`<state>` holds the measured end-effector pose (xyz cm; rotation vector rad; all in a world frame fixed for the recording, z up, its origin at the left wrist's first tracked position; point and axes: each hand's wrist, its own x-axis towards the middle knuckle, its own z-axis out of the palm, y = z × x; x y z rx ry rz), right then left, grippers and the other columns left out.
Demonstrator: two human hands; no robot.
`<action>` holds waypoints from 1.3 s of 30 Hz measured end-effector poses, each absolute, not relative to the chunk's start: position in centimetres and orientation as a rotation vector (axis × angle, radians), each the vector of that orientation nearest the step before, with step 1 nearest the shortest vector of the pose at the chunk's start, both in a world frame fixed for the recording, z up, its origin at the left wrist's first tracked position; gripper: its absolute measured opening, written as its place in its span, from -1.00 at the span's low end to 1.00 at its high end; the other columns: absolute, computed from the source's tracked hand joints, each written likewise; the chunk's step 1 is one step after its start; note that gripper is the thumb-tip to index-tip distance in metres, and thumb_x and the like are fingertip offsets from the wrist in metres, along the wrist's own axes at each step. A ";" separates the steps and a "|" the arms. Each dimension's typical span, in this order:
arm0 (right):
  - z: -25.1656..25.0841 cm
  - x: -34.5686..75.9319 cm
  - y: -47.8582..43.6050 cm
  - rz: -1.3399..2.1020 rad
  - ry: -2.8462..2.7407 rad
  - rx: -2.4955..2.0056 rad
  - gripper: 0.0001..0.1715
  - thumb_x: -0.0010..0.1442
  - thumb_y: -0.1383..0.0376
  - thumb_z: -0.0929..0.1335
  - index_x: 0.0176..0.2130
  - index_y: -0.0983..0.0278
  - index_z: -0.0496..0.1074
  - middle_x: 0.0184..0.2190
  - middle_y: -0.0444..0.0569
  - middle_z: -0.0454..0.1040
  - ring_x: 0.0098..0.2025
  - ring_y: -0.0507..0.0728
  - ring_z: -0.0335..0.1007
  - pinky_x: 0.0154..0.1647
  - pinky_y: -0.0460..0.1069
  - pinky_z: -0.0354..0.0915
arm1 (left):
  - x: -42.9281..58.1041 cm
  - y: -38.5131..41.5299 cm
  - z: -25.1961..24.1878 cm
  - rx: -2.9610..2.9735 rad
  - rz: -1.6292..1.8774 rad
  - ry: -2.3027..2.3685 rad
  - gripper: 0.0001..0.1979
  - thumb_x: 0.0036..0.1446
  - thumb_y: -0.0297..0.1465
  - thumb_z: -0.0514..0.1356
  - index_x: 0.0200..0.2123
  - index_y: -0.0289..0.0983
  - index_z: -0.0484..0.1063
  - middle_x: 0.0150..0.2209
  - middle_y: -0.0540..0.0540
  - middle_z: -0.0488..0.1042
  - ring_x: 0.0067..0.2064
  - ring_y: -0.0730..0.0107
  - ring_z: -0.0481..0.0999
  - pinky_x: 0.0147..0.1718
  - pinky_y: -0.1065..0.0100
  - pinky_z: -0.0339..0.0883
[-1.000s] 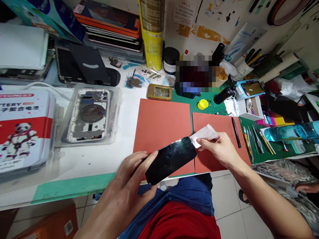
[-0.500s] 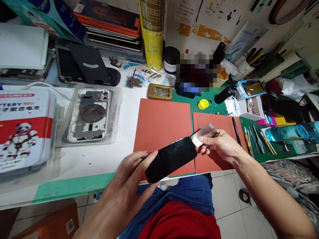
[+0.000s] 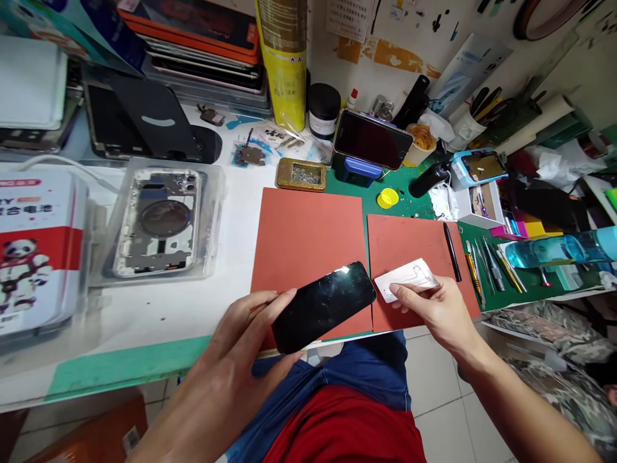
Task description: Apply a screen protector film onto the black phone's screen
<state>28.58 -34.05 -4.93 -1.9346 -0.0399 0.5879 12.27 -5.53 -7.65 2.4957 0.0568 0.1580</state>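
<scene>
My left hand (image 3: 231,360) grips a black smartphone (image 3: 328,305) by its lower left end, fingers along the upper edge and thumb below. The phone is tilted over the front edge of the left reddish mat (image 3: 308,231), dark screen facing up with a bright reflection near its top. My right hand (image 3: 434,302) pinches a thin, whitish, card-like sheet (image 3: 402,276) between thumb and fingers, above the right reddish mat (image 3: 414,235). A small gap separates the sheet from the phone's right end. Whether the sheet is metal or plastic I cannot tell.
An opened phone housing (image 3: 159,218) lies in a clear tray at left, beside a panda-printed tin (image 3: 38,257). Behind the mats are a small gold tin (image 3: 301,175), a propped phone (image 3: 371,138) and a yellow cap (image 3: 387,199). Several tools (image 3: 494,267) and a blue bottle (image 3: 544,251) lie right.
The sheet in my right hand has moved away from the phone's end and turned, showing its whitish face. My left hand still holds the phone. The camera view has shifted slightly.
</scene>
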 end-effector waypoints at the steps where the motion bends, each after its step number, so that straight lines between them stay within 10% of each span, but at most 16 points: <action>1: -5.0 28.3 -34.1 0.582 -0.041 -1.947 -0.68 0.17 0.03 0.59 -0.35 0.23 0.73 -0.43 0.04 0.70 -0.39 0.17 0.60 -0.37 0.02 0.48 | 12.2 -5.5 -7.6 2.491 0.147 0.063 -0.45 0.46 -0.16 0.17 0.44 0.03 0.21 0.28 -0.15 0.41 0.22 0.13 0.59 0.12 0.15 0.62; 25: -5.4 27.3 -34.2 0.763 0.266 -1.645 -0.59 0.06 0.02 0.65 -0.37 0.31 0.67 -0.51 0.06 0.65 -0.49 0.11 0.58 -0.43 -0.02 0.49 | 12.0 -5.7 -7.6 2.518 0.173 -0.033 -0.39 0.43 -0.34 0.21 0.47 -0.05 0.17 0.30 -0.20 0.38 0.32 0.08 0.49 0.30 0.01 0.51; 34: -5.6 30.6 -36.7 0.393 0.133 -1.978 -0.33 0.01 -0.11 0.65 -0.12 0.27 0.52 -0.47 -0.02 0.62 -0.48 0.19 0.57 -0.47 0.04 0.43 | 11.8 -5.9 -7.8 2.565 0.188 -0.053 -0.32 0.42 -0.34 0.24 0.51 -0.02 0.10 0.30 -0.22 0.39 0.34 0.02 0.47 0.33 -0.05 0.46; 39: -5.0 30.1 -37.5 -0.306 -0.100 -2.605 -0.25 0.24 -0.13 0.52 0.20 0.27 0.49 -0.04 0.19 0.63 -0.16 0.31 0.60 -0.15 0.20 0.50 | 11.7 -5.7 -7.9 2.552 0.173 -0.071 -0.27 0.43 -0.35 0.24 0.54 -0.02 0.03 0.33 -0.23 0.38 0.36 0.01 0.46 0.33 -0.05 0.46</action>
